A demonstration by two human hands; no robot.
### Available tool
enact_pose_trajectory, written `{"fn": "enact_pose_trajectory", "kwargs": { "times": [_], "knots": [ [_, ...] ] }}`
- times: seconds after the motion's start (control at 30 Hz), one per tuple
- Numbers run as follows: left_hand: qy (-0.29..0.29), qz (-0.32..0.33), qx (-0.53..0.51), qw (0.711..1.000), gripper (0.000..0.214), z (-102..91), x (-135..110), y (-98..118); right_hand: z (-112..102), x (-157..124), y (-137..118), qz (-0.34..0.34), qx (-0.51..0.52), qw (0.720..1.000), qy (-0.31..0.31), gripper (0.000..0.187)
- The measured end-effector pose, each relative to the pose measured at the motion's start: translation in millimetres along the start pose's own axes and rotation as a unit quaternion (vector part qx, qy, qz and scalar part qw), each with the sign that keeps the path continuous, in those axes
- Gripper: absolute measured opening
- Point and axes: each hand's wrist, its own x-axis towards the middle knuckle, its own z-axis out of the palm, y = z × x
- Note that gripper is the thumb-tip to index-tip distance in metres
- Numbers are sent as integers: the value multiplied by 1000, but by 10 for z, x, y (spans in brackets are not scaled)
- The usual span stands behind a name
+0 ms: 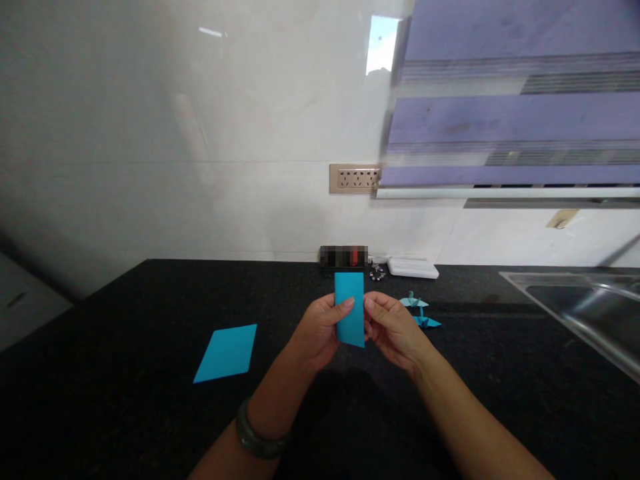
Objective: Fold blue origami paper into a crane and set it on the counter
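Observation:
A blue sheet of paper, folded into a narrow upright rectangle, is held above the dark counter. My left hand grips its left side, the thumb lying across the front face. At the right edge, my right hand pinches the paper between thumb and fingers. On the counter to the left lies a flat blue paper sheet. Behind my right hand stand two small folded paper figures, a pale one and a blue one, each partly hidden by the hand.
A dark box, a beaded loop and a white flat object sit along the wall. A metal sink is set into the black counter at the right. A socket panel and a purple striped blind are above.

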Motion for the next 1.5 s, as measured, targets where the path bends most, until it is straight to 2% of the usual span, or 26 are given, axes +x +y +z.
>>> {"fn": "enact_pose_trajectory", "kwargs": {
  "times": [0.57, 0.83, 0.93, 1.03, 1.23, 1.37, 1.5],
  "knots": [
    [19, 14, 31, 999, 22, -2, -9, -27, 2, 7, 6, 4, 0, 1000, 10, 20],
    [20, 12, 40, 999, 25, 15, -16, -24, 8, 4, -12, 3, -41, 999, 21, 22],
    [23, 21, 49, 998, 24, 10, -11, -31, 4, -3, -23, -7, -67, 998, 20, 23],
    [51, 35, 57, 997, 24, 1, -8, -35, -9, -11, -51, -29, -132, 990, 25, 21],
    [105, 69, 65, 990, 22, -11, -2, -60, -15, -25, -113, -57, -317, 945, 54, 19],
    [108, 76, 75, 988, 23, -9, 5, -88, 15, -44, -129, -68, -353, 932, 54, 19],
    [97, 70, 81, 989, 25, -25, 13, -89, 15, -58, -156, -72, -358, 929, 55, 20]
  ]
}}
